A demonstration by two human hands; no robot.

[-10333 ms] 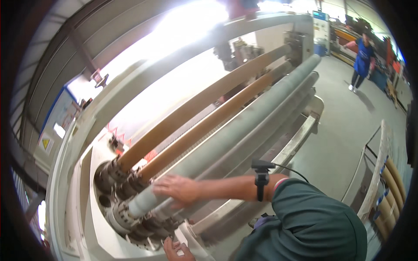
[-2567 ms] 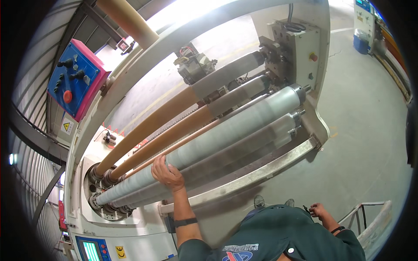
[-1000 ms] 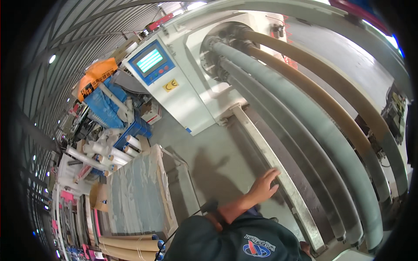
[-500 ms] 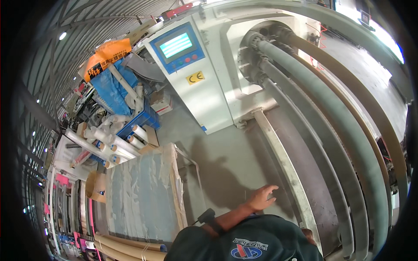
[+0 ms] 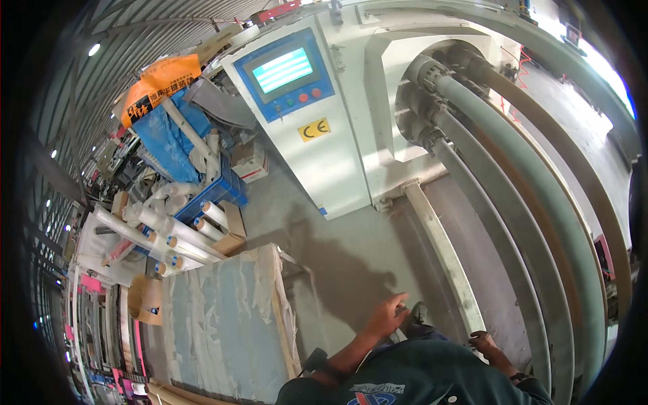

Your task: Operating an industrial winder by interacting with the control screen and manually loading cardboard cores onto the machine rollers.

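My left hand (image 5: 387, 317) is held in front of my body over the grey floor, fingers loosely bent and thumb apart, with nothing visible in it. Lower right, my right hand (image 5: 484, 343) hangs beside a pale metal beam (image 5: 442, 250); its fingers are slightly bent and no object shows in them. Whether it touches the beam I cannot tell. To the right of it run several long rollers (image 5: 496, 223), fixed at the far end to a round hub (image 5: 422, 111) on a white machine. The machine's cabinet carries a blue control panel (image 5: 287, 71) with a lit screen.
A table (image 5: 223, 304) with a worn, tape-covered top stands at left. Behind it are plastic-wrapped rolls (image 5: 182, 246), a blue crate (image 5: 226, 189) and a cardboard box (image 5: 250, 162). Cardboard tubes (image 5: 179, 395) lie at the lower left. My shoe (image 5: 420, 312) shows on the floor.
My view has shifted, and the machine sits farther right in it. My left hand has dropped slightly, its fingers more bent. My right hand has come fully into sight beside the beam.
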